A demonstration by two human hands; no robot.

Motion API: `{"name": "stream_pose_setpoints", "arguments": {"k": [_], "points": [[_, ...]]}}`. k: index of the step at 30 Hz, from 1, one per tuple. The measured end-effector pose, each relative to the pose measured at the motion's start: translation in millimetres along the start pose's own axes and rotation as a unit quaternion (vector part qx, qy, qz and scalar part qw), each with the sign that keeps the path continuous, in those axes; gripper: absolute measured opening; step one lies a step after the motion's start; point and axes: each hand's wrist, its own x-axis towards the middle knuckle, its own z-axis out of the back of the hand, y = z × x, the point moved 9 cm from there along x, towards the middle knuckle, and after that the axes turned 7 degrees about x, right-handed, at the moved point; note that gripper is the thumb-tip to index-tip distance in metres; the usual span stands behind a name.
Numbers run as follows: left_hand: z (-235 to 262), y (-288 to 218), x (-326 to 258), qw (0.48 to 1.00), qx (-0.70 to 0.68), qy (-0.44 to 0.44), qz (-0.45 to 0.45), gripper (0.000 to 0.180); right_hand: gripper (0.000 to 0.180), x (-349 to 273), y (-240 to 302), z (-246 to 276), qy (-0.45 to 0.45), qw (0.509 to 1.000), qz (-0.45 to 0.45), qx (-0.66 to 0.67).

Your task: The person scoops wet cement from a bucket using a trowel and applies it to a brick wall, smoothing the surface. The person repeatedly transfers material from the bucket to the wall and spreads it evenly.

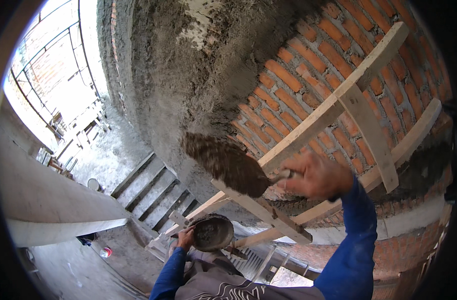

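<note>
right hand holds a mortar-covered trowel, left hand a bowl

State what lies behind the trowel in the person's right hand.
Grey plaster and orange bricks show around the trowel; whatever is directly behind it is covered from view.

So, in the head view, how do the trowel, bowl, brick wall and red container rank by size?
Largest to smallest:
Brick wall
Trowel
Bowl
Red container (farther away, so its real size is unsure)
</note>
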Motion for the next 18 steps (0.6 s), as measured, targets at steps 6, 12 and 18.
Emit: {"name": "stream_pose_setpoints", "arguments": {"k": [6,12,18], "points": [[-0.1,13.4,12.5,0.999,-0.031,-0.009,-0.043,0.027,0.047,135.8,-77.6,90.0,0.084,0.969,-0.092,0.212],[-6.4,17.4,11.0,0.998,-0.062,0.022,-0.014,0.028,0.041,126.2,-71.7,250.5,-0.448,0.893,-0.033,0.018],[-0.7,-0.2,4.5,0.998,0.036,0.009,-0.055,0.03,0.035,28.4,-67.4,97.8,-0.355,0.926,-0.088,-0.096]]}}
